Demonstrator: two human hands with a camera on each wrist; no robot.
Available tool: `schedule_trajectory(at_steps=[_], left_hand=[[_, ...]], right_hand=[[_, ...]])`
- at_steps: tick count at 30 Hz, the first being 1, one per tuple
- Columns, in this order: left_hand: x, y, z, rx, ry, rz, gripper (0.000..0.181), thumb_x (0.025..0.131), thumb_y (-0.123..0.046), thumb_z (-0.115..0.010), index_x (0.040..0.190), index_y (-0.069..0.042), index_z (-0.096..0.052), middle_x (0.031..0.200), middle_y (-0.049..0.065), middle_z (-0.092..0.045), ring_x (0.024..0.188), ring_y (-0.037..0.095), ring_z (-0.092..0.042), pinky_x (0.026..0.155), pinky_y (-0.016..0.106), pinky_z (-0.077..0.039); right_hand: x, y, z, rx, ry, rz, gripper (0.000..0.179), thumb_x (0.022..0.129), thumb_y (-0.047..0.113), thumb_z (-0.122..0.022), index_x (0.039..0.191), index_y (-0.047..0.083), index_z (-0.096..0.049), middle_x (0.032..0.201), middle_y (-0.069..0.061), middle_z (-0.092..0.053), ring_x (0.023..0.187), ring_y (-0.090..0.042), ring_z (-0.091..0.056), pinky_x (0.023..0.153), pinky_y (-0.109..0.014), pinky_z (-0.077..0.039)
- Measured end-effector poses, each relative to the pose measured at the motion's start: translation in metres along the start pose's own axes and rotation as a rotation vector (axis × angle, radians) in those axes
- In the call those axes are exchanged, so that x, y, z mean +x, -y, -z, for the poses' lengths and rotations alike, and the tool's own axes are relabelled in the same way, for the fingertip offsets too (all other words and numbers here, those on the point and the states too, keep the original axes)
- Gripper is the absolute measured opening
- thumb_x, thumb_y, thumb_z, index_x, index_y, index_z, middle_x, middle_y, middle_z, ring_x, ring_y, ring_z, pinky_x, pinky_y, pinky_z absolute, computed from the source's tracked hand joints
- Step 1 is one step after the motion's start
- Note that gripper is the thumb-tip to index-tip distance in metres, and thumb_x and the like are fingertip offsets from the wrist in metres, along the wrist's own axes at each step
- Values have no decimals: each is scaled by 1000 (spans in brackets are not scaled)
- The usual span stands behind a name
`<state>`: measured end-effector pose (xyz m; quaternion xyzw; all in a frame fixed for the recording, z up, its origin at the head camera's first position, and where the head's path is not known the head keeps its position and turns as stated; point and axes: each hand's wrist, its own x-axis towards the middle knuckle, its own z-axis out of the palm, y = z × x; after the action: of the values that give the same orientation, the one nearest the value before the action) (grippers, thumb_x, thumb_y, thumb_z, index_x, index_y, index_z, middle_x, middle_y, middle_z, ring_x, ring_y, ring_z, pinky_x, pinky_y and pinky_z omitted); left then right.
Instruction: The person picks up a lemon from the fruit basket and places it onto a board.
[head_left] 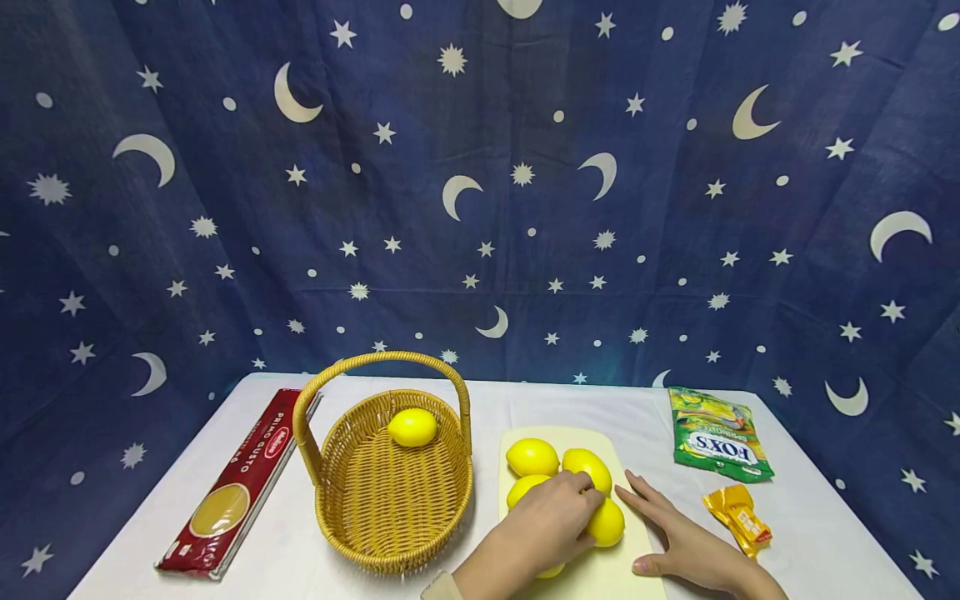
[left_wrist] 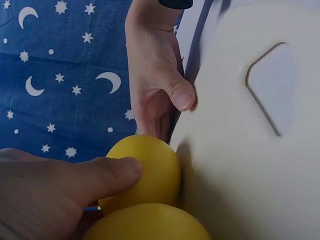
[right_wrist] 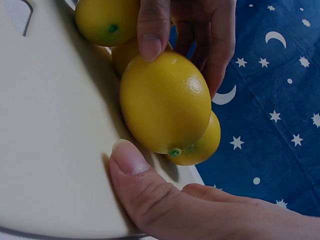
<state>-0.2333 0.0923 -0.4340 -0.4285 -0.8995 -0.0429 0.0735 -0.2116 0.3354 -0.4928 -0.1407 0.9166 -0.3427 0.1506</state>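
Several yellow lemons lie together on a cream cutting board [head_left: 615,579]. My left hand [head_left: 551,521] reaches over them and grips the lemon [head_left: 607,525] nearest the board's right side. In the right wrist view the left thumb presses on top of this lemon [right_wrist: 165,102], whose green tip faces the camera. At the board's right edge rests my right hand [head_left: 686,537], its fingers extended and holding nothing. Its thumb touches the board's edge, close to the gripped lemon. The left hand partly covers the other lemons.
A wicker basket [head_left: 330,525] with a tall handle stands left of the board, one lemon [head_left: 412,427] inside. Farther left lies a red spaghetti packet [head_left: 236,483]. On the right are a green Fox's sweet bag [head_left: 720,433] and an orange wrapper [head_left: 738,518]. A starry curtain hangs behind.
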Motion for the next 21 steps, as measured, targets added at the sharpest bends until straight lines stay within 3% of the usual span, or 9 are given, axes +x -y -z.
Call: schedule_trajectory(at_steps=[15,21], left_hand=[[1,-2,4,12,32,19,41,79,-43,-75,115,-27,-64,107,-12,-59,97,4,-55,85,18,-49],[-7,6,29,-30,18,23,40,81,-44,-72,117,-28,-65,114,-12,-60,103,4,-56,86,20,-51]], right_hand=[[0,-1,0,1,-3,14,88,78,44,-71,149,14,-30,158,-22,-6,139,-54,-6,99,-76,-16],[0,-1,0,10,4,1,89,78,43,-72,149,14,-29,158,-21,-5,139,-54,-6,99,-76,-15]])
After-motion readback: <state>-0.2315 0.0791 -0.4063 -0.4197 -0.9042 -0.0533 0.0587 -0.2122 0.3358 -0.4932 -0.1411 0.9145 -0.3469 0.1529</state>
